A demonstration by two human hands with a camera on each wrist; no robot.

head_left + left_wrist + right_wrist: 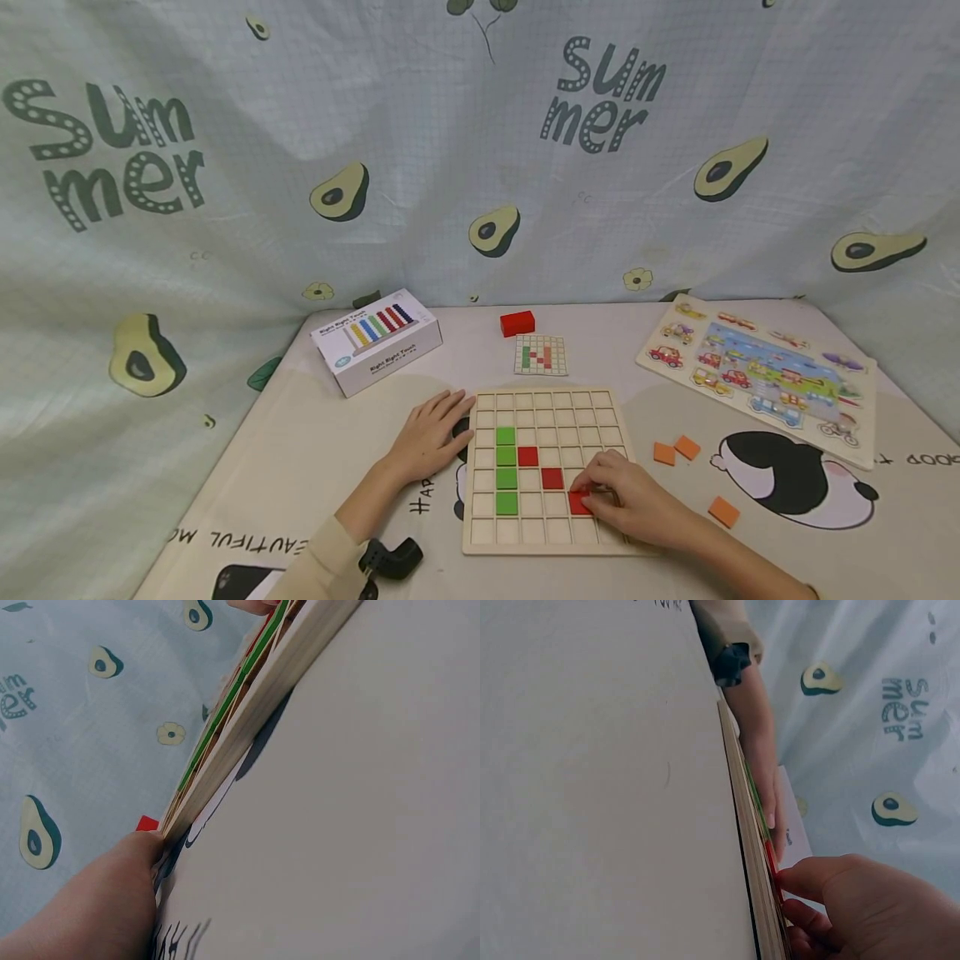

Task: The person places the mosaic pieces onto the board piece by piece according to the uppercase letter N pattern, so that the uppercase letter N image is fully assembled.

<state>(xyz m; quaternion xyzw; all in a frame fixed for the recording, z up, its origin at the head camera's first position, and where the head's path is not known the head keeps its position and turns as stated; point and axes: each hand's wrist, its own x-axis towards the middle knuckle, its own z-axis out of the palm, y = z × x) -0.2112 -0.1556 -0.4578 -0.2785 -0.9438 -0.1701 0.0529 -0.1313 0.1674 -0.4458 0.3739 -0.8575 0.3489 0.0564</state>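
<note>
A wooden grid board (pixel 543 533) lies on the table with a column of several green tiles (pixel 506 478) in its cells. Red tiles (pixel 552 478) step diagonally down to the right from them. My right hand (pixel 626 496) pinches the lowest red tile (pixel 577 502) between thumb and index finger, right at its cell; in the right wrist view the fingertips meet the red tile's edge. My left hand (pixel 431 437) lies with fingers extended on the table at the board's left edge, touching its upper left side.
A small pattern card (pixel 551 367) and a red block (pixel 517 323) lie behind the board. Loose orange tiles (pixel 723 512) are scattered right of it. A white box (pixel 390 358) stands back left, a picture puzzle board (pixel 697 333) back right.
</note>
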